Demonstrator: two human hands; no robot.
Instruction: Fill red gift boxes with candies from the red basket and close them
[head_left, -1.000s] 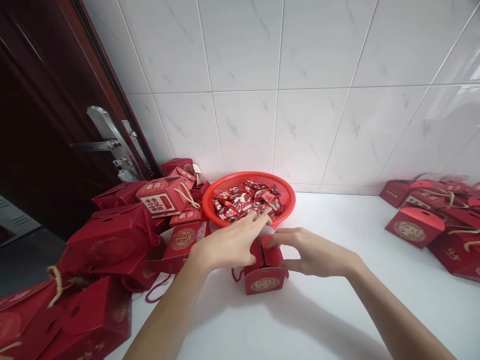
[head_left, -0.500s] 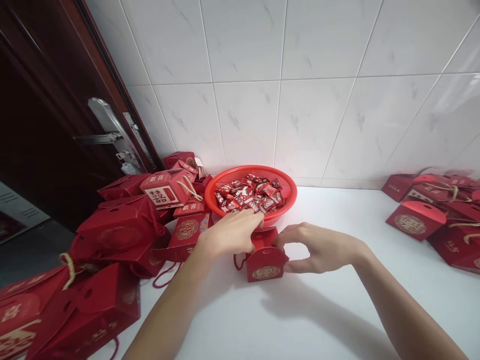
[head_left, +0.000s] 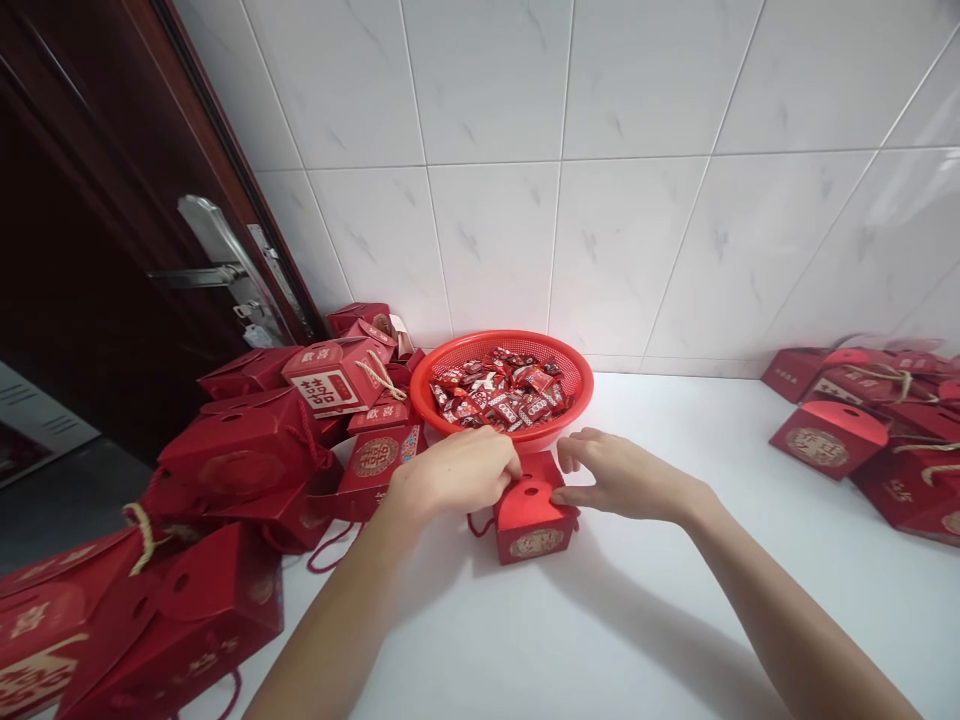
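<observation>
A small red gift box (head_left: 534,544) with a gold emblem stands on the white tabletop in front of me. Its front flap is folded down over the top, and a round hole shows in it. My left hand (head_left: 463,470) is closed at the box's left upper edge, fingers curled on it and partly hidden. On the other side, my right hand (head_left: 630,478) grips the box with its thumb on the front flap and its bent fingers at the right rear. A red cord lies by the box's left side. Just behind is a red basket (head_left: 583,372) of wrapped candies (head_left: 504,392).
Many red gift boxes (head_left: 225,450) are piled on the left, several with rope handles. Another group of red boxes (head_left: 825,440) sits at the right. A tiled wall (head_left: 637,260) rises behind the white table (head_left: 675,640). At the left is a dark door (head_left: 97,130) with a metal handle.
The box's front flap, upright before with the top open, now lies folded inward over the top. My right thumb has moved up from the front corner onto the flap.
</observation>
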